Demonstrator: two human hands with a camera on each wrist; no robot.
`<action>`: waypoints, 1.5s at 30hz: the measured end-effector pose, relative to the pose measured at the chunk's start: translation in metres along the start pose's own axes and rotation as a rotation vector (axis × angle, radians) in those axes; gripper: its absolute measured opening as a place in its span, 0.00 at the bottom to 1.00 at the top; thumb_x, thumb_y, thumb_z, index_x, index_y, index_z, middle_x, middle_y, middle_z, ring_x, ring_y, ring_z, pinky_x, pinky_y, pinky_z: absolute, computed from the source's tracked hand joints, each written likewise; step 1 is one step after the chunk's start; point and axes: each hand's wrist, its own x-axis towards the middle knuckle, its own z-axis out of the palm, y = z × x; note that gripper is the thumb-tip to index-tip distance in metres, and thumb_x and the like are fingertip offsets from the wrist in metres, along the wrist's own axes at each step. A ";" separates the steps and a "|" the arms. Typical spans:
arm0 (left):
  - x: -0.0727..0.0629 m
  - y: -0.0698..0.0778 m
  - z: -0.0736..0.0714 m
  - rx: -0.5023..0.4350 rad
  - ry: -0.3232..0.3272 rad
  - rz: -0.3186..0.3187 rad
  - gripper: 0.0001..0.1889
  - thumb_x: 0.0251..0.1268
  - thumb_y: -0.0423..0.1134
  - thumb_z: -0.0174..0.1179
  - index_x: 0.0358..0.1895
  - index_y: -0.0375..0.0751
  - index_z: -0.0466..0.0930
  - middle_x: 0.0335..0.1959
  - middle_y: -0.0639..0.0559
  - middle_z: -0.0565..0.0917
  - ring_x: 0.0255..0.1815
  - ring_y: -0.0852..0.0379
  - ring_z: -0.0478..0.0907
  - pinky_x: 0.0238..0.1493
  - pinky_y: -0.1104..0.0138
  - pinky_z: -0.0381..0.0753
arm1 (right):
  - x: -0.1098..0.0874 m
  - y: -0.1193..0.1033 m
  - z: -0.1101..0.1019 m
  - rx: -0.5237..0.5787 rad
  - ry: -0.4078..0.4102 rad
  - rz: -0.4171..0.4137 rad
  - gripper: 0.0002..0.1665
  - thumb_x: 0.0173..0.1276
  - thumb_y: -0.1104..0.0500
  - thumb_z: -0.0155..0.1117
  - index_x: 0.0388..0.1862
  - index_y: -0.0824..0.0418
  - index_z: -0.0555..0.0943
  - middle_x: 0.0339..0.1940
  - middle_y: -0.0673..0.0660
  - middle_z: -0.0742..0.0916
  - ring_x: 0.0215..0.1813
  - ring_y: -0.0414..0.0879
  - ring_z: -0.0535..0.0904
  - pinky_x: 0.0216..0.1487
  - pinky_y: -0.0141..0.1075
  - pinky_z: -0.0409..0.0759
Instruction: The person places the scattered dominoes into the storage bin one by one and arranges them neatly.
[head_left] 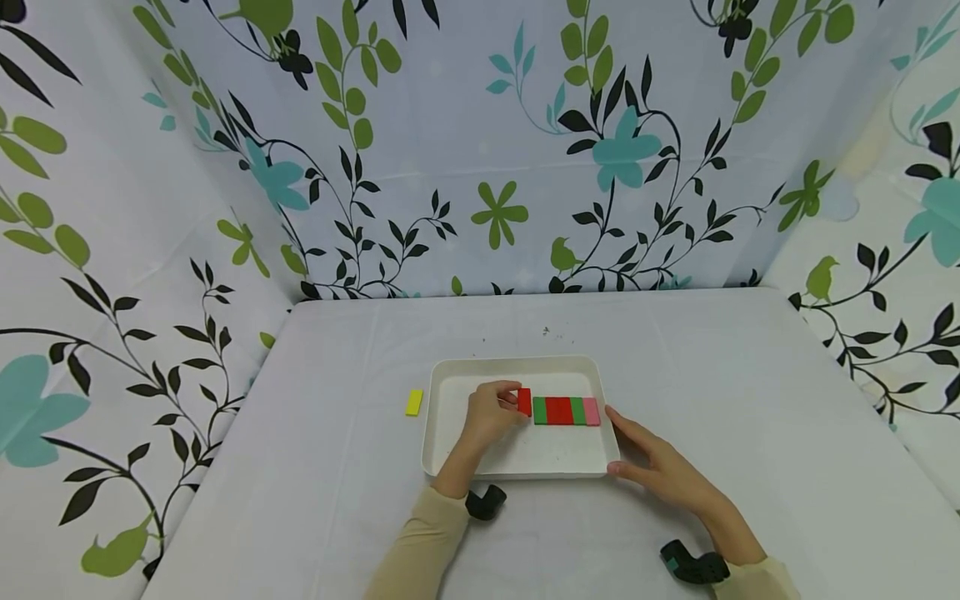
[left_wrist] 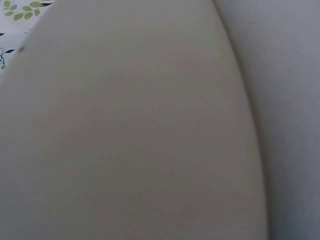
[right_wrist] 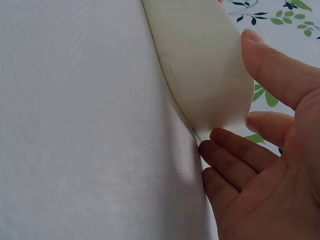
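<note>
In the head view my left hand (head_left: 489,414) pinches a red tile (head_left: 524,402) over the white tray (head_left: 480,463). Just right of it lies a row of tiles inside the tray: a green tile (head_left: 540,411), red (head_left: 558,411), another green (head_left: 577,411) and a pink tile (head_left: 592,412). My right hand (head_left: 663,468) rests against the tray's right side, thumb and fingers fairly straight. The right wrist view shows that hand (right_wrist: 270,155) with its fingertips at the tray's corner wall (right_wrist: 200,60). A blurred pale surface fills most of the left wrist view.
A yellow tile (head_left: 414,402) lies on the white-covered table (head_left: 337,500), left of the tray. Small dark specks (head_left: 546,332) dot the cloth behind the tray. Leaf-patterned curtains (head_left: 495,150) stand at the back and both sides.
</note>
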 end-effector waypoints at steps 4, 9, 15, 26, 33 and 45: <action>0.000 -0.002 0.003 0.026 -0.003 -0.002 0.26 0.46 0.22 0.69 0.54 0.35 0.82 0.35 0.47 0.81 0.32 0.57 0.77 0.37 0.67 0.80 | 0.000 0.000 0.000 0.009 0.002 -0.009 0.49 0.65 0.50 0.68 0.79 0.55 0.55 0.78 0.62 0.62 0.70 0.19 0.50 0.63 0.16 0.54; 0.001 -0.006 0.005 0.039 0.002 0.012 0.25 0.46 0.21 0.69 0.53 0.35 0.83 0.33 0.47 0.80 0.30 0.58 0.77 0.35 0.68 0.80 | 0.001 0.001 0.000 0.011 -0.004 0.000 0.49 0.65 0.48 0.68 0.79 0.53 0.55 0.78 0.61 0.62 0.70 0.19 0.50 0.63 0.16 0.53; 0.002 -0.006 0.006 0.034 0.001 -0.022 0.25 0.45 0.22 0.70 0.53 0.36 0.83 0.32 0.49 0.80 0.30 0.57 0.75 0.34 0.69 0.77 | 0.001 0.002 0.000 0.005 -0.003 0.002 0.48 0.65 0.48 0.67 0.79 0.53 0.55 0.78 0.61 0.62 0.72 0.21 0.50 0.64 0.16 0.53; 0.001 -0.004 0.008 0.035 -0.005 -0.062 0.25 0.45 0.21 0.70 0.53 0.35 0.83 0.31 0.49 0.78 0.30 0.57 0.73 0.33 0.70 0.75 | 0.000 0.003 0.001 0.009 -0.004 0.010 0.48 0.65 0.49 0.68 0.79 0.51 0.55 0.78 0.61 0.62 0.71 0.21 0.50 0.64 0.17 0.55; 0.001 -0.004 0.008 0.038 -0.008 -0.037 0.25 0.44 0.20 0.70 0.52 0.33 0.83 0.30 0.49 0.78 0.29 0.58 0.73 0.32 0.70 0.75 | 0.000 0.003 0.001 -0.044 0.000 0.032 0.48 0.65 0.47 0.67 0.79 0.49 0.55 0.78 0.59 0.63 0.74 0.29 0.53 0.67 0.26 0.60; 0.001 -0.004 0.009 0.062 -0.003 -0.022 0.25 0.44 0.20 0.70 0.52 0.32 0.83 0.29 0.50 0.77 0.28 0.59 0.72 0.30 0.72 0.73 | 0.000 0.003 0.001 -0.047 0.000 0.025 0.48 0.65 0.48 0.67 0.79 0.50 0.55 0.78 0.59 0.63 0.75 0.31 0.55 0.67 0.28 0.62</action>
